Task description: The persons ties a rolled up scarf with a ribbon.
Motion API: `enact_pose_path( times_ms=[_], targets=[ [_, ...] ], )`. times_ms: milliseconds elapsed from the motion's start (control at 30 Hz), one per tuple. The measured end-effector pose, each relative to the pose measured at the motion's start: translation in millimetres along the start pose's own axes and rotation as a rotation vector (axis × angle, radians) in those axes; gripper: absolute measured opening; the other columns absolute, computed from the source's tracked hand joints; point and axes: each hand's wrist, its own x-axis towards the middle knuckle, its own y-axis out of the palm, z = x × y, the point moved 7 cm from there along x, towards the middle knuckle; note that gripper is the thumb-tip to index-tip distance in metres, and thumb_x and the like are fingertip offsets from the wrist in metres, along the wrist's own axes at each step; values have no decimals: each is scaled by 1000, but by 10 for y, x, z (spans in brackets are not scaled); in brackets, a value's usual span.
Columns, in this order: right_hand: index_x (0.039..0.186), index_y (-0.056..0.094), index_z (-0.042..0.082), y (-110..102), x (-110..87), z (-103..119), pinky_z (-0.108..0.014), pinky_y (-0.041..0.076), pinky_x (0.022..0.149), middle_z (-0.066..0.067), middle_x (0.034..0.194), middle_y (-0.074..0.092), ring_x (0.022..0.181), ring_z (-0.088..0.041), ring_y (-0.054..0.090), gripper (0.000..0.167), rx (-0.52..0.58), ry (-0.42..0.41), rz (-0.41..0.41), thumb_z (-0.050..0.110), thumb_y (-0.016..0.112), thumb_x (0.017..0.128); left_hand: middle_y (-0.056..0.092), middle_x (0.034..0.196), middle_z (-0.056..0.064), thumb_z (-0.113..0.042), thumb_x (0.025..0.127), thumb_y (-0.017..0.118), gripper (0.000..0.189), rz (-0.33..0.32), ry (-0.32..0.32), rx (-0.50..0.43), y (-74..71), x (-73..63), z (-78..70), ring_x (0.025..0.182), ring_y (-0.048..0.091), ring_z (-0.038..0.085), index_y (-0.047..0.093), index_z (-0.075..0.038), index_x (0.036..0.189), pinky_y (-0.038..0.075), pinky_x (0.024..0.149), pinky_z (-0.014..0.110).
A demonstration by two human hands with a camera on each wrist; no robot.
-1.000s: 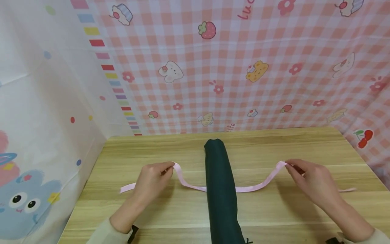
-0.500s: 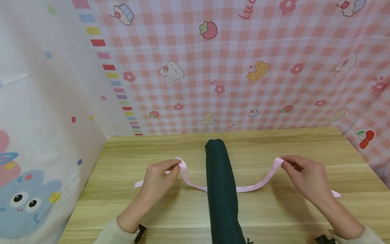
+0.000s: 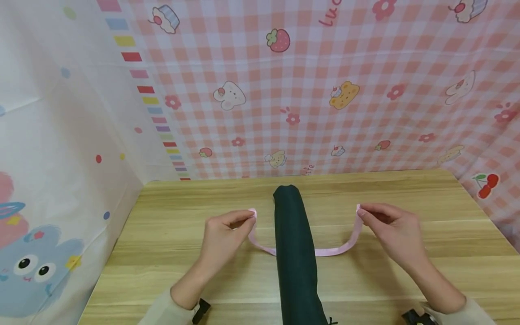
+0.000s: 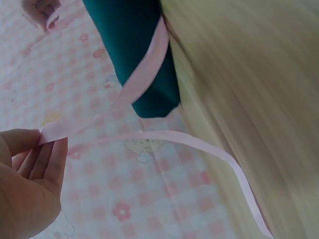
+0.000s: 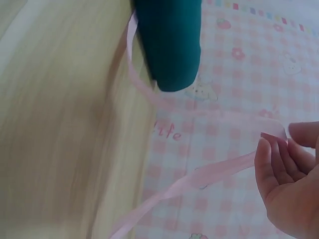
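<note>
A long dark green fabric-covered roll [image 3: 295, 257] lies lengthwise on the table, with a small black tie near its lower end. Beneath it passes a pink ribbon [image 3: 333, 252], whose two sides rise off the tabletop. My left hand [image 3: 225, 237] pinches the ribbon between thumb and fingertips, left of the roll. On the other side my right hand [image 3: 396, 232] pinches it likewise. A loose tail of ribbon [image 4: 239, 174] drops from the left hand in the left wrist view. Another tail [image 5: 194, 181] hangs from the right hand in the right wrist view.
The wood-grain table [image 3: 162, 198] ends at the back against a pink checked cloth [image 3: 260, 117] with cartoon prints. A white printed cloth [image 3: 61, 135] hangs along the left side. Black wrist mounts [image 3: 201, 311] sit at both cuffs.
Both hands have moved inward toward the roll and slightly up, still pinching the ribbon. Its sides now rise more steeply. The roll stays put.
</note>
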Motion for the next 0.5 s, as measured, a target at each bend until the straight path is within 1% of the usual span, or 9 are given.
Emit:
enact_pose_path(
  times_ms=[67,133,200,267,367,500],
  targets=[
    [108,82,3,45,9,34,-14,54,63,-4,99,79,80,2,70,16,11,-10,2,7,80,93,80,100,7,3,88,81,14,-6,-28,-35,26,9,-9,84,77,17,82,1,102,62,73,28],
    [109,82,3,86,20,70,-14,54,62,-10,101,79,80,4,69,17,4,-13,5,7,80,93,80,100,7,2,89,81,15,-6,-47,-61,57,24,-31,83,76,17,82,1,103,62,73,27],
    [111,81,4,131,36,123,-14,54,63,-12,104,79,81,4,69,18,6,-16,13,7,79,94,80,100,6,0,89,81,14,-2,-66,-91,95,43,-55,83,76,17,82,0,104,62,74,27],
    [112,81,4,180,55,192,-14,54,64,-12,104,78,81,4,69,18,16,-24,21,8,78,95,80,99,6,-1,90,81,14,1,-71,-115,137,66,-85,83,76,18,82,-1,104,62,74,27],
    [112,81,2,270,79,305,-14,56,67,-12,103,78,81,1,69,18,48,-66,30,4,78,94,80,98,8,1,91,79,13,5,-54,-149,202,98,-158,83,76,19,82,0,104,62,74,28],
    [111,80,-1,414,86,402,-16,57,70,-12,101,78,81,-3,71,18,108,-97,70,0,77,93,80,102,11,4,92,77,15,21,4,-178,302,124,-258,85,76,22,81,3,106,62,76,29]
  ],
)
